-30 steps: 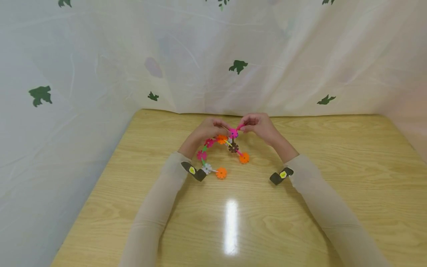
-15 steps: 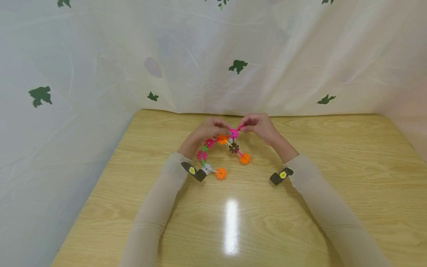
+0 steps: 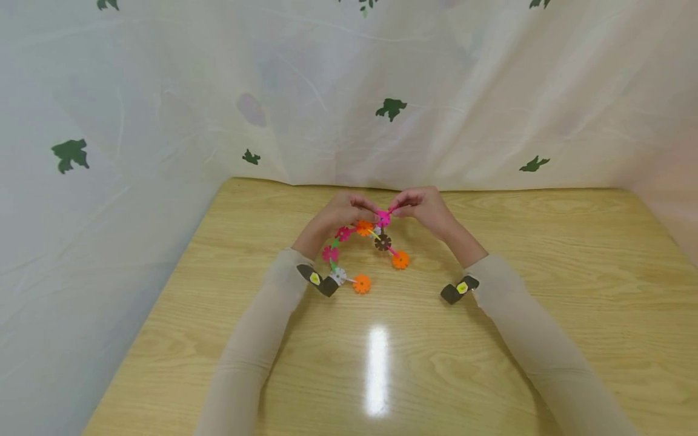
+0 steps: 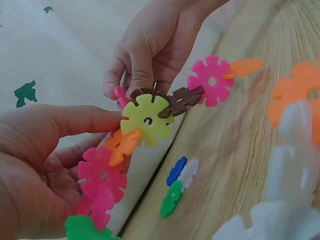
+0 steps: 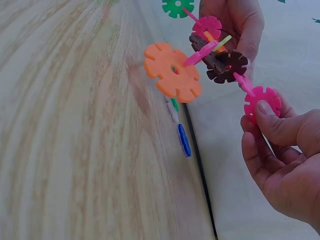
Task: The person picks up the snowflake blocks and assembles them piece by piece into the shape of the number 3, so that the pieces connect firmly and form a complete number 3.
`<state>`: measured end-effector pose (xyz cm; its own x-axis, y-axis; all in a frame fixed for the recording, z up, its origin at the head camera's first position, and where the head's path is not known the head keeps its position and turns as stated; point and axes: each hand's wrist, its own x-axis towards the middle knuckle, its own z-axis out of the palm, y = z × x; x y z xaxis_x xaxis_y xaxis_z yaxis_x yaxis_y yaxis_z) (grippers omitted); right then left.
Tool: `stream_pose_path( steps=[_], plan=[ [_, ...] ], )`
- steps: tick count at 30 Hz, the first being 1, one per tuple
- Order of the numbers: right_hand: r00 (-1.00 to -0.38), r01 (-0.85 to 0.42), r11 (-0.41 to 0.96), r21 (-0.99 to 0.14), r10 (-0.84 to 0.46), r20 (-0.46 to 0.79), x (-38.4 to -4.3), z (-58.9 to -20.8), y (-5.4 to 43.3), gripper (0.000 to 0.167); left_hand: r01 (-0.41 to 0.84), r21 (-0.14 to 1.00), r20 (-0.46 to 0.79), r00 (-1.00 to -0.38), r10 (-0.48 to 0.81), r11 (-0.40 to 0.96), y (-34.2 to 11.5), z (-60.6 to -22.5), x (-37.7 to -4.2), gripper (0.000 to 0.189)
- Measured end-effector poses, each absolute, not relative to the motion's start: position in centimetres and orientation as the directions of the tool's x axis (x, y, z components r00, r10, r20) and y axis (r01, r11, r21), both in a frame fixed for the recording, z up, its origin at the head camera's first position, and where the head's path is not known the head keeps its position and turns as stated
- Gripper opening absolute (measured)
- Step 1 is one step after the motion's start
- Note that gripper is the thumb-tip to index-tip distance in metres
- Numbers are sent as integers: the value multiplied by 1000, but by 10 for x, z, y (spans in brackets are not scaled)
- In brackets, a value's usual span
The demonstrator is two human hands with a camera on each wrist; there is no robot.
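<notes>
A chain of slotted interlocking plastic discs curves between both hands at the far middle of the table in the head view. My left hand holds the chain near its top, with the index fingertip at a yellow disc in the left wrist view. Between thumb and fingers, my right hand pinches a pink disc, which joins another pink piece beside the brown discs. One branch ends in an orange disc. The other runs past pink and green pieces to a white disc and a second orange disc.
On the wooden table, near its far edge, lie small blue, white and green discs. A pale cloth with green leaf-like patches hangs behind the table and along its left side.
Both hands keep nearly the same place and grip. The chain has shifted only very slightly, and the pink piece at the right fingertips shows a little less in the head view.
</notes>
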<state>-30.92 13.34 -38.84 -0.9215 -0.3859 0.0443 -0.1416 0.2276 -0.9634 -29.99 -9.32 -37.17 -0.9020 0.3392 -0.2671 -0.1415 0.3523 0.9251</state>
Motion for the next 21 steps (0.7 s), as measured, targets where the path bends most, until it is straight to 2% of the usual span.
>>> stream_pose_path(
  steps=[11,21],
  plan=[
    [-922,-191,137,-972,-366,130,-309,-392,131,11,-149,955,-231,-916,329,256,-90,-371,-297,17],
    [-910,-232,87,-969,-372,185,-307,-394,129,6,-118,958,-203,-923,326,262,-86,-368,-294,16]
  ],
)
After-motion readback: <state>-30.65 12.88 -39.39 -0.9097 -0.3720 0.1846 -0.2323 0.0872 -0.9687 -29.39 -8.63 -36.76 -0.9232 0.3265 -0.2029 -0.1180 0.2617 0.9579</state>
